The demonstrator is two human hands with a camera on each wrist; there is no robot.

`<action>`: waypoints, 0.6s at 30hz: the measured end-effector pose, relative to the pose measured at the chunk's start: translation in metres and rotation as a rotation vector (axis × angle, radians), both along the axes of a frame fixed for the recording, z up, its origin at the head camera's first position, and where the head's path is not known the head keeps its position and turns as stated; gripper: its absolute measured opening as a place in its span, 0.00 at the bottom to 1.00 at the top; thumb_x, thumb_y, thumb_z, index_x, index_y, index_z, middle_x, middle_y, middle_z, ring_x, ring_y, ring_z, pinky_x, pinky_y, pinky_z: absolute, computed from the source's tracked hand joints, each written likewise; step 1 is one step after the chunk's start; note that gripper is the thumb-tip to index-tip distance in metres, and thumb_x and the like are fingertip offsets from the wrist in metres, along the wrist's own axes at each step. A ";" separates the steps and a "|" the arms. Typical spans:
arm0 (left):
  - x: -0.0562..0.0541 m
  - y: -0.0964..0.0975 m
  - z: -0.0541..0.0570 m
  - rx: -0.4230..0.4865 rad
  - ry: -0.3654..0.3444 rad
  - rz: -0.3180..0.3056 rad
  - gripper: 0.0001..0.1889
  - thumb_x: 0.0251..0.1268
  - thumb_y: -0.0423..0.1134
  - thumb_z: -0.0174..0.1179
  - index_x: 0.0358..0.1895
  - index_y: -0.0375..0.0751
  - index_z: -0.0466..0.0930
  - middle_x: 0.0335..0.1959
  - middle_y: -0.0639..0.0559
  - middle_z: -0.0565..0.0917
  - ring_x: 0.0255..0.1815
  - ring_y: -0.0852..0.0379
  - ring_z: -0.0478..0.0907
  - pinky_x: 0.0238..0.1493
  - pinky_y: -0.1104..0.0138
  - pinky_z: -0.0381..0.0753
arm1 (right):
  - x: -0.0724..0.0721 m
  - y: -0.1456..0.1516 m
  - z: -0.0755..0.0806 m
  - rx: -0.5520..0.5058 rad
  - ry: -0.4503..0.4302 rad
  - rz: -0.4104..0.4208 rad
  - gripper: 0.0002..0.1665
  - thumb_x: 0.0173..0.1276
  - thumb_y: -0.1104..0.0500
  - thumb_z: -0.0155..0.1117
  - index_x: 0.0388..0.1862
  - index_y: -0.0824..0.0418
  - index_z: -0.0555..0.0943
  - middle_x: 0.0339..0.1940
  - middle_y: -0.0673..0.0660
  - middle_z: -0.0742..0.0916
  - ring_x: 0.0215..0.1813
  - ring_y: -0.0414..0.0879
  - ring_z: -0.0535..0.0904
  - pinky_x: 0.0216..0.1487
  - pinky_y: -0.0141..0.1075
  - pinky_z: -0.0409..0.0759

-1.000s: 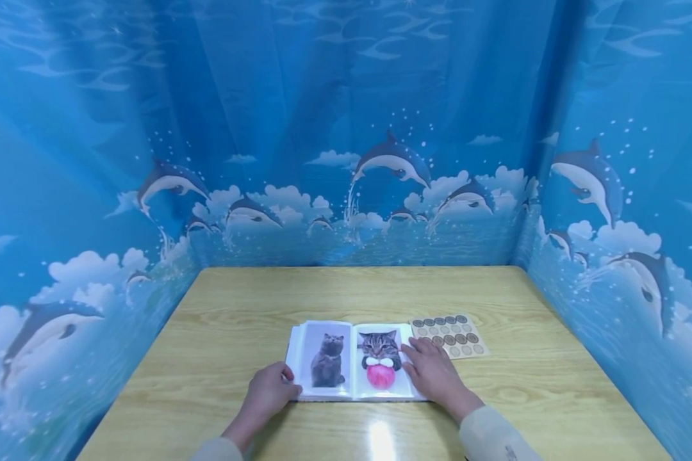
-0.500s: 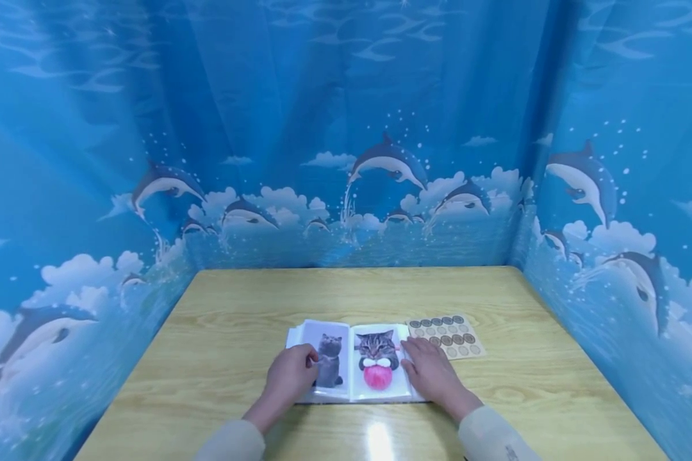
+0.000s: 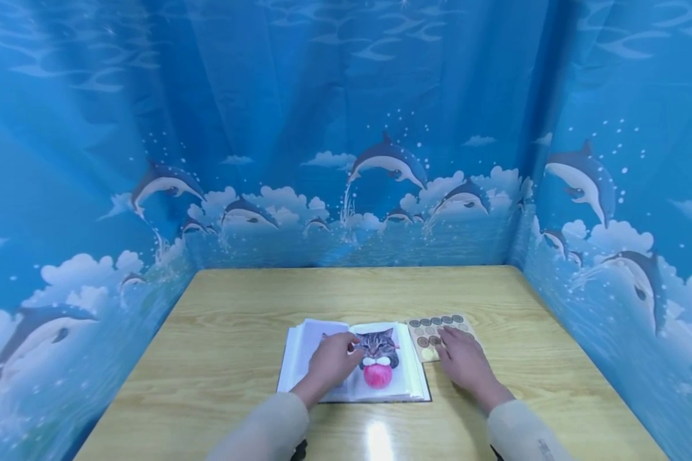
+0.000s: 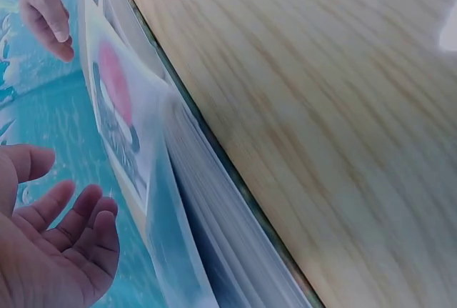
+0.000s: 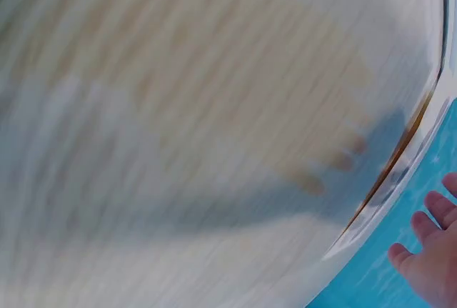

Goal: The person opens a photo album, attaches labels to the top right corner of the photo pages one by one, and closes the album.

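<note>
An album (image 3: pixel 423 384) lies open on the table, its right page carrying a photo of a tabby cat with a pink ball (image 3: pixel 377 376). My left hand (image 3: pixel 333 360) is over the album's middle, partly covering the grey cat picture on the left page. In the left wrist view, the left fingers (image 4: pixel 89 222) are loosely bent and apart from the thumb, holding nothing. Just right of the album is a beige sheet (image 3: pixel 423 353) with rows of dark and pale round stickers. My right hand (image 3: pixel 466 363) is over that sheet's lower part; I cannot tell whether its fingertips touch it.
The wooden table (image 3: pixel 236 301) extends around the album and sheet. A blue curtain printed with dolphins (image 3: pixel 346 250) encloses its back and both sides. Light glares off the front of the tabletop.
My left hand has moved right from the album's left edge, across the left page to its middle. The right hand has left the right page and moved right to the sticker sheet.
</note>
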State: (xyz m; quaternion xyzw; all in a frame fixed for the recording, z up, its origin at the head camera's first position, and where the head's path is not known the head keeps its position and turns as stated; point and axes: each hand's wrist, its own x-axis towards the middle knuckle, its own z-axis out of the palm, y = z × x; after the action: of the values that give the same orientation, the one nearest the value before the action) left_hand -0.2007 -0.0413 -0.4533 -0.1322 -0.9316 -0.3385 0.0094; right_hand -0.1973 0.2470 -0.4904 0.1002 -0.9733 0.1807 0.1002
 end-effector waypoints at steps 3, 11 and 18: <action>-0.004 0.014 -0.001 0.037 -0.070 -0.013 0.17 0.63 0.40 0.65 0.53 0.36 0.83 0.44 0.44 0.85 0.45 0.47 0.81 0.49 0.52 0.81 | -0.003 0.012 0.001 0.009 -0.018 -0.033 0.28 0.75 0.58 0.53 0.65 0.77 0.70 0.66 0.76 0.73 0.68 0.72 0.66 0.68 0.66 0.60; -0.009 0.054 -0.004 -0.007 -0.004 -0.054 0.16 0.64 0.40 0.64 0.52 0.36 0.84 0.44 0.43 0.84 0.47 0.46 0.80 0.54 0.52 0.80 | -0.008 0.035 0.002 0.012 -0.057 -0.092 0.28 0.76 0.57 0.51 0.64 0.79 0.70 0.64 0.79 0.73 0.67 0.74 0.65 0.67 0.67 0.61; -0.015 0.086 -0.007 -0.131 0.076 -0.042 0.17 0.65 0.45 0.63 0.52 0.40 0.84 0.45 0.45 0.82 0.49 0.47 0.78 0.50 0.54 0.79 | -0.014 0.049 0.000 -0.002 -0.155 -0.174 0.32 0.77 0.54 0.47 0.65 0.81 0.66 0.65 0.81 0.70 0.65 0.77 0.64 0.64 0.69 0.62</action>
State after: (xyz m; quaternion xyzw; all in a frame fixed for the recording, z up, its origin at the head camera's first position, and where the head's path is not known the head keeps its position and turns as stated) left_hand -0.2154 0.0450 -0.4604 -0.1647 -0.9478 -0.2716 0.0288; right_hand -0.2115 0.2961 -0.4902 0.0011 -0.9829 0.1796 0.0403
